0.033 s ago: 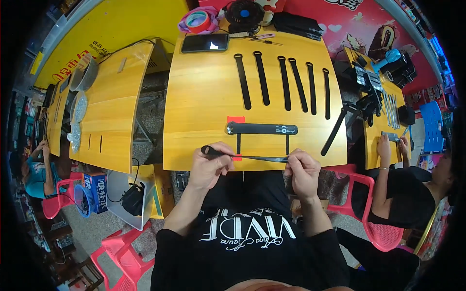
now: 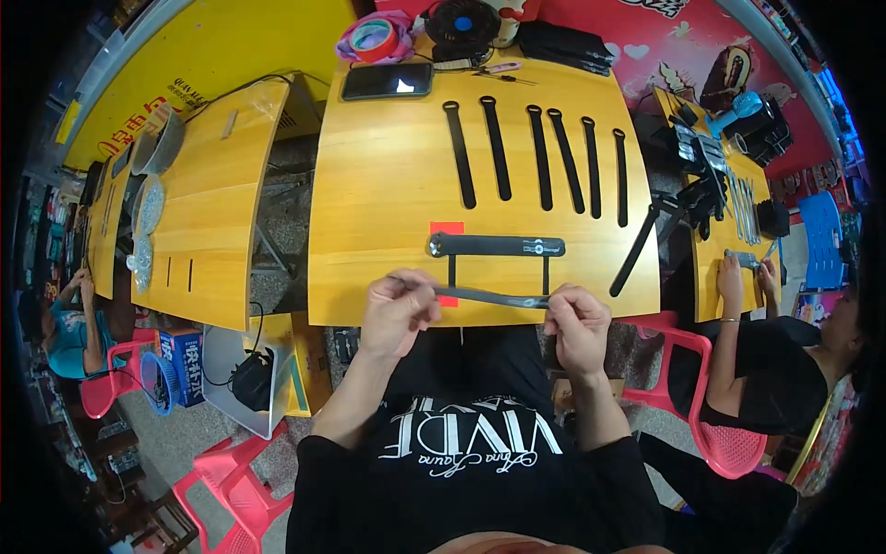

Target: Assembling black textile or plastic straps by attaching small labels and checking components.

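Observation:
A black strap (image 2: 491, 296) is stretched between my two hands at the table's near edge, and a pale printed mark shows near its right end. My left hand (image 2: 399, 309) pinches one end, my right hand (image 2: 578, 323) the other. Just beyond them lies another black strap (image 2: 498, 245) with a pale mark and a shiny spot at its left end. A red patch of tape (image 2: 447, 227) shows behind that spot, and a second red patch (image 2: 447, 301) is partly behind my left hand. Two thin dark lines run on the table between the straps.
Several black straps with looped ends (image 2: 496, 148) lie in a row on the table (image 2: 369, 203); another strap (image 2: 635, 249) is at the right edge. A phone (image 2: 388, 82), tape roll (image 2: 374, 40) and fan (image 2: 463, 25) stand at the back. A co-worker (image 2: 771, 355) sits to the right.
The held strap has turned so its flat, marked face shows more. Its looped end, visible beyond my left fingers before, is now mostly hidden by that hand. Both hands stay about where they were.

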A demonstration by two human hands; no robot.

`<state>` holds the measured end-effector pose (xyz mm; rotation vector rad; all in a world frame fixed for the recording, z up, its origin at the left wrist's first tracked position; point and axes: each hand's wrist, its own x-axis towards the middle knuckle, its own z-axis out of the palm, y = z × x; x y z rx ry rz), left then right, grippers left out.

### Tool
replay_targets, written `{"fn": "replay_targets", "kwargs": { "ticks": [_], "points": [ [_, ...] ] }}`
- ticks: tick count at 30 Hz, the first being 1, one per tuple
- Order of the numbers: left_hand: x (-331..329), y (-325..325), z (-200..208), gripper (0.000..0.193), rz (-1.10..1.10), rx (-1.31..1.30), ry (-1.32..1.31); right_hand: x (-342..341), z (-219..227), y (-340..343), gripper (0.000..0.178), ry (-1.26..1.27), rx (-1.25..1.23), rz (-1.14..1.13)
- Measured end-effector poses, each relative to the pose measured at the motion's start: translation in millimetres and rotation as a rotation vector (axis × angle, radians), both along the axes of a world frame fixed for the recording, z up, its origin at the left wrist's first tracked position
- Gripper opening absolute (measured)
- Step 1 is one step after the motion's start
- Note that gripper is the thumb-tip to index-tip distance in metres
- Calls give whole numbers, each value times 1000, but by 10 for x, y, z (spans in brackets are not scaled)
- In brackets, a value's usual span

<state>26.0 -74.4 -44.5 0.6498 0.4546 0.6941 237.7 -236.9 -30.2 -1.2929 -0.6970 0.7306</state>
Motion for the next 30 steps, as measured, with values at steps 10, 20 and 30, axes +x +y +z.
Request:
{"fn": "replay_targets", "kwargs": {
  "ticks": [10, 20, 30],
  "points": [
    [195, 231, -104, 15, -96, 189, 563, 484, -175, 88, 7, 130, -214, -205],
    [281, 301, -160, 13, 51, 422, 839, 556, -371, 316, 8, -394, -266, -246],
    [360, 355, -175, 13, 31, 387, 912, 647, -317, 410, 8, -522, -326, -204]
  ]
}}
